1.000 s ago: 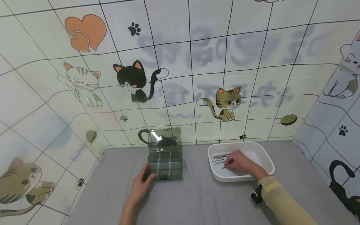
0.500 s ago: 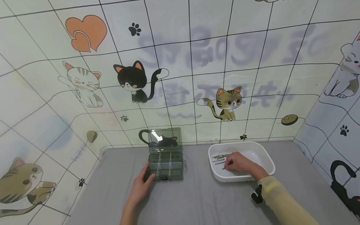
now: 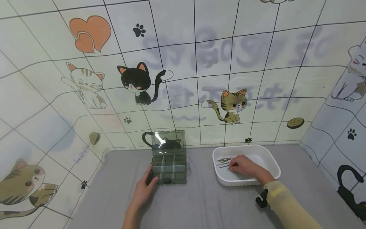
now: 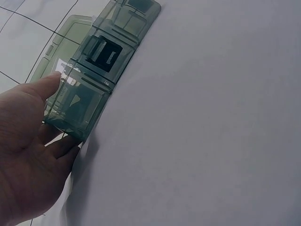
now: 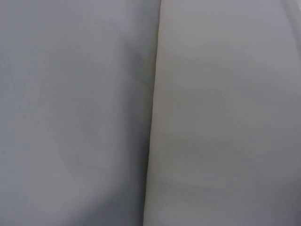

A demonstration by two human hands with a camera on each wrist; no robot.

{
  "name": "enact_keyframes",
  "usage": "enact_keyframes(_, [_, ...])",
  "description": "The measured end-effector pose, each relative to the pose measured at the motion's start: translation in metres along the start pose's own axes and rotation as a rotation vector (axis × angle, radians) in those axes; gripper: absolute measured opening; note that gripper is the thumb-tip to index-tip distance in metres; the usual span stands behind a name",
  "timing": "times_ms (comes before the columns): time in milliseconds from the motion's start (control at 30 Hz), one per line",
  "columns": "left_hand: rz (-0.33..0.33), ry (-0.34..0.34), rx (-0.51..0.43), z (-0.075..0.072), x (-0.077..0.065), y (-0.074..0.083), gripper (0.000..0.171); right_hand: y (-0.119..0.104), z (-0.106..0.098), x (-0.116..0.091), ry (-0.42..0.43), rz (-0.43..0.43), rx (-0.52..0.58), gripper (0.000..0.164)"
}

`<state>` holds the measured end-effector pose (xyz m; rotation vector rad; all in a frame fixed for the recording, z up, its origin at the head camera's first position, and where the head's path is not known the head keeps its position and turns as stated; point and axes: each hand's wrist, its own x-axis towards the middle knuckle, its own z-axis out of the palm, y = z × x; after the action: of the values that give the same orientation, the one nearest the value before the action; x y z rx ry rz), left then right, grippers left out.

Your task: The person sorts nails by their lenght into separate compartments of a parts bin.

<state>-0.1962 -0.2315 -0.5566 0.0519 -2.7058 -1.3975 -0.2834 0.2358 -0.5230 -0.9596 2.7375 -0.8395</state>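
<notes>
A green see-through compartment box (image 3: 169, 175) stands on the table with its lid (image 3: 169, 142) raised. My left hand (image 3: 144, 187) grips the box's front left corner, thumb at the rim and fingers along the side; the left wrist view shows the same hand (image 4: 28, 141) on the box (image 4: 84, 101). Over the white tray (image 3: 271, 162), my right hand (image 3: 244, 166) pinches a small screw (image 3: 227, 168), mostly hidden by the fingertips. Several thin metal screws (image 3: 223, 160) lie left of those fingers in the tray. The right wrist view shows no hand.
Grey cloth (image 3: 197, 203) covers the table. Behind it rises a wall sheet (image 3: 183, 108) printed with cats and grid lines. A black clip-like device (image 3: 261, 199) sits by the right sleeve. In the right wrist view, a pale wall (image 5: 221, 117) fills the right half.
The right fingertips and the screw have shifted slightly toward the back of the tray. The left hand stays on the box. The head view has drifted a little.
</notes>
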Motion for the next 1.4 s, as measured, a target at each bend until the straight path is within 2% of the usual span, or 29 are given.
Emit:
enact_keyframes(133, [0.001, -0.006, -0.005, -0.001, -0.001, 0.000, 0.066, 0.000, -0.001, -0.001, 0.025, 0.042, -0.004, 0.009])
enact_keyframes(333, [0.005, -0.004, -0.024, 0.000, 0.000, -0.001, 0.066, 0.003, -0.004, -0.003, 0.088, 0.129, 0.078, 0.007])
enact_keyframes(533, [0.007, -0.001, -0.012, -0.001, -0.002, 0.000, 0.066, 0.001, -0.005, -0.007, 0.109, 0.109, 0.114, 0.008])
enact_keyframes(900, [0.039, 0.018, -0.036, -0.002, 0.000, -0.004, 0.068, -0.013, 0.000, -0.006, 0.182, 0.140, 0.181, 0.014])
enact_keyframes(1067, [0.037, 0.016, -0.043, -0.002, 0.001, -0.005, 0.069, -0.025, -0.003, -0.004, 0.210, 0.151, 0.223, 0.016])
enact_keyframes(1400, [0.023, 0.022, -0.050, -0.001, 0.001, -0.005, 0.069, -0.052, -0.003, 0.007, 0.251, 0.113, 0.271, 0.015])
